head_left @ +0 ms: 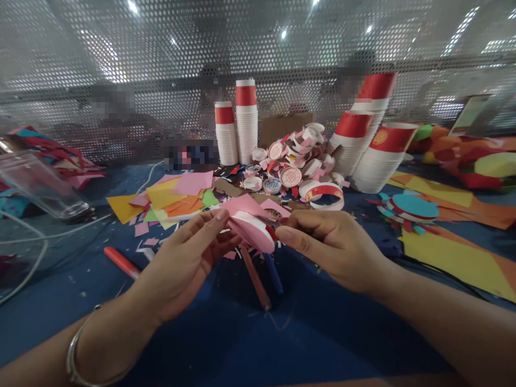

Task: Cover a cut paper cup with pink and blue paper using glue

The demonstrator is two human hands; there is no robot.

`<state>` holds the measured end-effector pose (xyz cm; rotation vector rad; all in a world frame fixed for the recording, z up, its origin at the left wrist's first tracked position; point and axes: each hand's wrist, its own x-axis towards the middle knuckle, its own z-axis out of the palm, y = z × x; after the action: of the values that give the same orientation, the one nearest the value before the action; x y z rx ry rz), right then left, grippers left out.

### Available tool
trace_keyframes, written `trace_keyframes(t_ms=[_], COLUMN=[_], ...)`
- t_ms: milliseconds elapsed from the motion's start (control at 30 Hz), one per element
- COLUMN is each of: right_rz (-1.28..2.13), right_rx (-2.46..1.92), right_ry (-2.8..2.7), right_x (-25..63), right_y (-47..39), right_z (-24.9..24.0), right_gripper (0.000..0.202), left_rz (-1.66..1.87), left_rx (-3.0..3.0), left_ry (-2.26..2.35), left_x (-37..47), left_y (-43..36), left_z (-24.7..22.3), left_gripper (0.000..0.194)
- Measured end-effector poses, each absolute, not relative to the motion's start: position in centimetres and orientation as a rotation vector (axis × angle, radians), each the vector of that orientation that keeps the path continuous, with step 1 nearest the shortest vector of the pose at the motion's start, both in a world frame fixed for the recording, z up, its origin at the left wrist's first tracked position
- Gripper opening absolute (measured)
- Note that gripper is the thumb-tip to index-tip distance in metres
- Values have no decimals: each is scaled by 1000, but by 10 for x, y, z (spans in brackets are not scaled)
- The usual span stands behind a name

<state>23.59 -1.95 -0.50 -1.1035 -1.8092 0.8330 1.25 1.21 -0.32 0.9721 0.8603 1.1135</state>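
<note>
At the centre, my left hand [193,247] pinches a short ring cut from a paper cup, with pink paper [253,234] over its face. The pink sheet sticks out beyond the ring at the top and right. A red and white band of the cup wall [267,232] shows at its right edge. My right hand [322,242] is closed at that edge, thumb against curled fingers. What lies between those fingers is hidden. Below the piece, a brown stick-like pen [255,277] and a blue pen [274,273] lie on the dark blue table [226,344].
Behind are stacked paper cups [246,123], more stacks at right [379,156], and a pile of cut cup rings [290,176]. Coloured paper [177,193] lies left, yellow sheets [455,258] right. A blue-topped ring [415,207], red marker [121,262] and clear tumbler [44,183] lie around.
</note>
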Motion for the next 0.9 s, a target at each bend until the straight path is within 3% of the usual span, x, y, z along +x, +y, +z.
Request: trace_keyframes(t_ms=[267, 533, 900], right_rz=[857, 783, 670], right_rx=[-1107, -1132, -1116], right_ry=[-1826, -1856, -1883], right_x=[234, 231, 228], right_y=[-19, -21, -21], right_z=[-7, -10, -10], right_gripper=[47, 44, 39], left_rz=[913, 1078, 1194], left_rx=[865, 868, 904], left_ry=[751, 785, 825], left_x=[20, 27, 29], left_y=[-3, -7, -11], left_z=[-1, -1, -4], left_gripper=[25, 20, 40])
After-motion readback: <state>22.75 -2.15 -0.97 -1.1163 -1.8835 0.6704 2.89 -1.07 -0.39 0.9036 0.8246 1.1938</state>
